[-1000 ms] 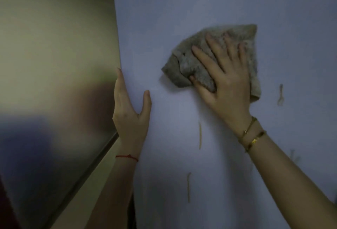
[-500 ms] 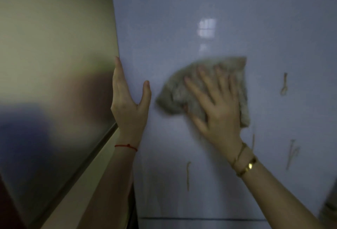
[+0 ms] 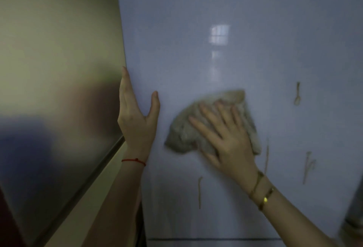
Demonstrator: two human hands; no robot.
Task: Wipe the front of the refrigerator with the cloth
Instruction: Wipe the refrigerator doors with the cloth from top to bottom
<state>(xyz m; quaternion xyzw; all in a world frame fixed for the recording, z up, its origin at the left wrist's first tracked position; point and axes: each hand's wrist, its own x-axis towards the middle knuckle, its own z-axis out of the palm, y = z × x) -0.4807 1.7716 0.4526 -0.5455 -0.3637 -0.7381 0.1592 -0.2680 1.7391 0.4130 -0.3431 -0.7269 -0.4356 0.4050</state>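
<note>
Grey-beige terry cloth (image 3: 198,128) sits centre-right of the frame, flat on the pale glossy refrigerator door (image 3: 196,50), with your right hand (image 3: 225,140) pressing it down, fingers spread. Your left hand (image 3: 137,121) grips the door's left edge, thumb on the front, fingers together along the side. Brownish drip streaks (image 3: 297,94) sit right of and below the cloth. No readable writing anywhere.
</note>
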